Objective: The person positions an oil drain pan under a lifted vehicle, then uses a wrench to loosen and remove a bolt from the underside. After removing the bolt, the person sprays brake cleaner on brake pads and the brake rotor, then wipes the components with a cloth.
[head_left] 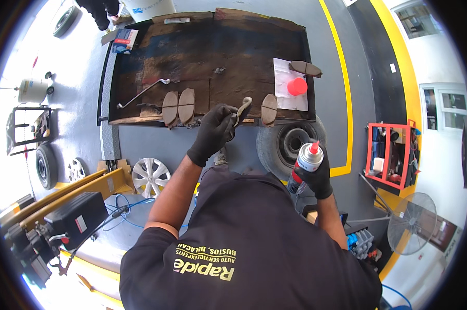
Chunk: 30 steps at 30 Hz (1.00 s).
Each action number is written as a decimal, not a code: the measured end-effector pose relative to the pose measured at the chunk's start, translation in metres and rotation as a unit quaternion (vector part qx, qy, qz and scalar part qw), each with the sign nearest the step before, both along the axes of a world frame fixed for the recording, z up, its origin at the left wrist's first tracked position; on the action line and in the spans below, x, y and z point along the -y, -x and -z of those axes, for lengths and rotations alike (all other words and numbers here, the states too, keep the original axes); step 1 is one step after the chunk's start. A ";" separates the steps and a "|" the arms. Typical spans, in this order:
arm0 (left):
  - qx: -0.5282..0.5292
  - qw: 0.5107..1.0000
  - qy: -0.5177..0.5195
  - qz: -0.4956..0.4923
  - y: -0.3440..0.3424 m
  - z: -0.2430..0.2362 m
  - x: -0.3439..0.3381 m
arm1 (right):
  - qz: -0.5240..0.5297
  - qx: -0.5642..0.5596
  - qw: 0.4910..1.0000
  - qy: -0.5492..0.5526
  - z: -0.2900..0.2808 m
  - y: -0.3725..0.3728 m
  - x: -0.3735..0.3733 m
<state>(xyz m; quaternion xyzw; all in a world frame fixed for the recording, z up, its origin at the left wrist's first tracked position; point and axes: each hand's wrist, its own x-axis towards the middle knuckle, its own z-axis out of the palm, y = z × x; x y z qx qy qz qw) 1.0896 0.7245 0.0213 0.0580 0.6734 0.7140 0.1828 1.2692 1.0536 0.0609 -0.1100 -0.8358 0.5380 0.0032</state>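
My gloved left hand grips a small dark part with a pale curved edge, possibly a brake pad, at the bench's front edge. My gloved right hand holds a spray can with a red nozzle upright beside the bench. Two brake pads lie side by side left of my left hand, another pad to its right. A fourth pad overlaps a white paper, which bears a red cap. A long wrench lies at the left of the dark, worn bench top.
Another person's dark-gloved hand is at top left. A tire lies under the bench's right front. A hubcap, yellow lift beam and blue hose are at lower left; a red tool cart and fan are at right.
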 end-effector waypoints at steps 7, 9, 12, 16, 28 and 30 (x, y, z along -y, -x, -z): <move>0.037 0.998 -0.012 -0.053 0.032 -0.003 -0.054 | -0.037 0.021 0.997 0.070 -0.001 0.054 -0.049; -0.048 0.995 0.069 -0.053 0.049 -0.010 -0.074 | -0.012 0.038 0.979 0.199 0.004 0.062 -0.066; -0.296 0.937 0.172 -0.068 0.083 -0.021 -0.105 | -0.011 0.058 0.948 0.312 0.006 0.078 -0.096; -0.328 0.918 0.218 -0.038 0.110 -0.027 -0.142 | -0.152 0.038 0.966 0.206 0.010 0.118 -0.123; -0.231 0.944 0.236 -0.006 0.103 0.011 -0.111 | -0.285 0.236 0.856 0.361 0.050 0.208 -0.076; -0.172 0.967 0.187 -0.026 0.092 0.017 -0.097 | -0.293 0.256 0.827 0.407 0.052 0.217 -0.069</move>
